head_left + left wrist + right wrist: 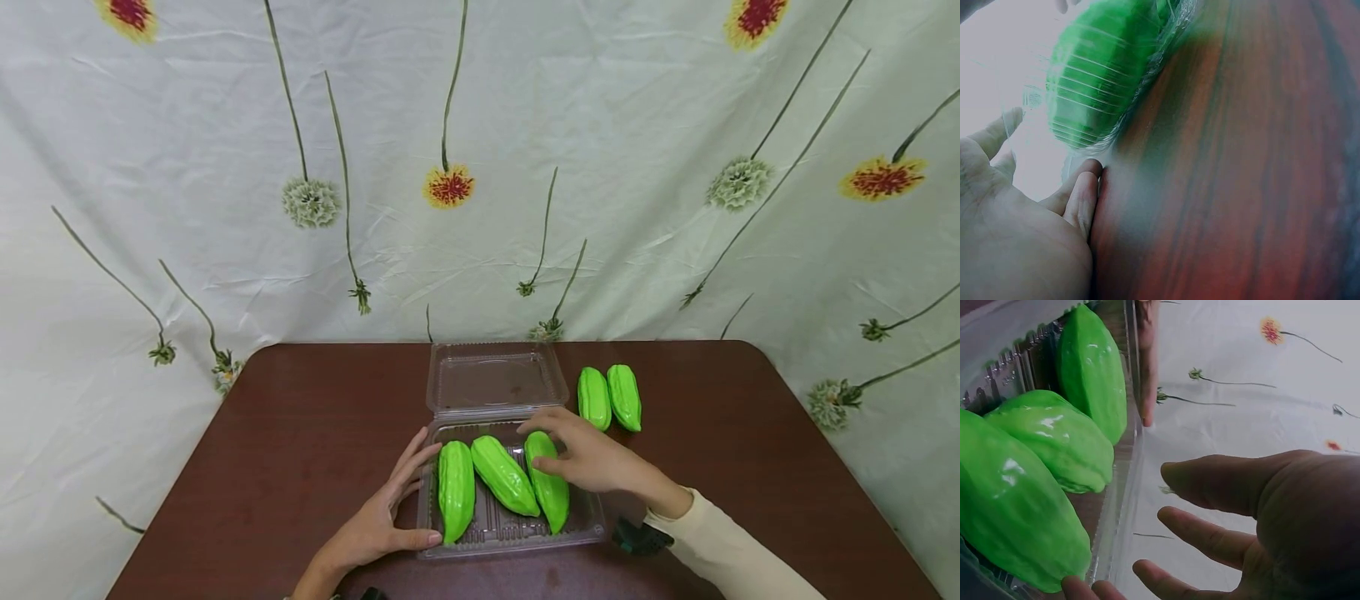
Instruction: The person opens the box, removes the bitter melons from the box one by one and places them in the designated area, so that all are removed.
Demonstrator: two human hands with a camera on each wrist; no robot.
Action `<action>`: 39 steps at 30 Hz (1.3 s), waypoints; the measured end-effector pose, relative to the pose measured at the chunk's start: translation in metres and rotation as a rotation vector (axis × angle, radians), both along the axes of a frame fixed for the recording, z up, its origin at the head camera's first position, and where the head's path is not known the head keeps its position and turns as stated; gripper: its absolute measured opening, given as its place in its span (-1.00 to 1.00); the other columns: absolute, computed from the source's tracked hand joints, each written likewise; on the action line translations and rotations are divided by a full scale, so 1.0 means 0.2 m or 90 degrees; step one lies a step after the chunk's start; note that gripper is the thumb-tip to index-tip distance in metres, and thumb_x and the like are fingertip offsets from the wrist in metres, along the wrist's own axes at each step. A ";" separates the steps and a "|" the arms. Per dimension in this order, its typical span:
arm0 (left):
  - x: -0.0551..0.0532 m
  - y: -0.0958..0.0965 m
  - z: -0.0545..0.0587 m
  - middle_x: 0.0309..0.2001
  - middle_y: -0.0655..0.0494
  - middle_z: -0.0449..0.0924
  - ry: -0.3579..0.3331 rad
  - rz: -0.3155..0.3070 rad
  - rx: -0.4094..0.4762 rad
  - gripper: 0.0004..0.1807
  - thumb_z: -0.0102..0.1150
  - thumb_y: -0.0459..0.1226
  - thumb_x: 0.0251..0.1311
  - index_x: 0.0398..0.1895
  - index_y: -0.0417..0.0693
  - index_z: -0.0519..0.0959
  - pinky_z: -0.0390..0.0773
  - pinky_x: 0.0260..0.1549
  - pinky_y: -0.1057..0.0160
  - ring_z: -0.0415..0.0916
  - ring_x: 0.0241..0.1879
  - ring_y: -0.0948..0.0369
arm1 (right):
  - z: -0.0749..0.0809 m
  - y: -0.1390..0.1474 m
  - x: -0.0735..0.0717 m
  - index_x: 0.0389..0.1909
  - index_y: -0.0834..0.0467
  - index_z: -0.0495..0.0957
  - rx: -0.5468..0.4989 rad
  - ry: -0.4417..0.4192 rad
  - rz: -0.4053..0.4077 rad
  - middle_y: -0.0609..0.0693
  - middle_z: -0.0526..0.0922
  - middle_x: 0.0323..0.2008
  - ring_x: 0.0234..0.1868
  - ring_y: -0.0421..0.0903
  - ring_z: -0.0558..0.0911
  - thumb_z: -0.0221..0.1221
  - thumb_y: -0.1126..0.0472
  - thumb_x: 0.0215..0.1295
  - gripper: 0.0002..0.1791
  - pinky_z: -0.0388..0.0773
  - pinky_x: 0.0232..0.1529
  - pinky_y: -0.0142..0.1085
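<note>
A clear plastic clamshell box [491,533] stands with its lid [495,379] folded back. Inside lie three glossy green ridged fruits, shaped like long star fruit: a left one [456,492], a slanted middle one [504,475] and a right one [553,496]. Along the box's left side rests my left hand [375,521], thumb at the front corner and fingers extended. My right hand [592,454] is over the right fruit, its thumb overlapping it in the head view. In the right wrist view its fingers [1204,534] are spread, with nothing held between them.
Two more green fruits [594,398] lie side by side on the brown table [322,433], right of the lid. Behind the table hangs a white flower-print cloth [495,242]. A dark object [641,537] shows by the right wrist.
</note>
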State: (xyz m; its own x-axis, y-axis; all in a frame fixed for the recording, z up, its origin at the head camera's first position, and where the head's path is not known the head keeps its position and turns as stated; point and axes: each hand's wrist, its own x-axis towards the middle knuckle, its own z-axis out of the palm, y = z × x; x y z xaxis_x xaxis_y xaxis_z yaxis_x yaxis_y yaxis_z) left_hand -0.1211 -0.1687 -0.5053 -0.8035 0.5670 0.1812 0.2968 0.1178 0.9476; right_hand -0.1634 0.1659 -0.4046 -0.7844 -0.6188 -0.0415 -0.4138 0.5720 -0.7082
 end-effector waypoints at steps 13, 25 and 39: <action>0.00 0.00 -0.02 0.63 -0.06 -0.50 0.029 -0.007 -0.001 0.09 0.38 -0.43 0.12 0.63 -0.04 -0.07 0.19 0.32 0.43 -0.02 0.50 0.41 | -0.06 -0.06 0.00 0.22 0.12 0.52 0.098 0.034 0.023 0.26 0.34 0.35 0.36 0.35 0.33 0.20 0.38 0.36 -0.58 0.25 0.28 0.32; 0.00 0.00 -0.01 0.63 -0.06 -0.52 0.031 -0.009 -0.002 0.09 0.38 -0.43 0.11 0.63 -0.05 -0.08 0.19 0.32 0.43 -0.01 0.52 0.34 | -0.09 -0.10 -0.01 0.22 0.15 0.53 0.146 0.007 0.004 0.19 0.37 0.23 0.21 0.16 0.47 0.29 0.38 0.27 -0.52 0.48 0.01 -0.02; 0.00 0.00 -0.01 0.63 -0.03 -0.52 0.006 -0.002 -0.004 0.08 0.38 -0.42 0.12 0.63 0.02 -0.07 0.19 0.31 0.44 0.02 0.49 0.43 | -0.12 -0.07 -0.02 0.22 0.09 0.54 0.099 -0.007 0.020 0.23 0.33 0.31 0.31 0.23 0.39 0.26 0.36 0.29 -0.53 0.44 0.11 0.11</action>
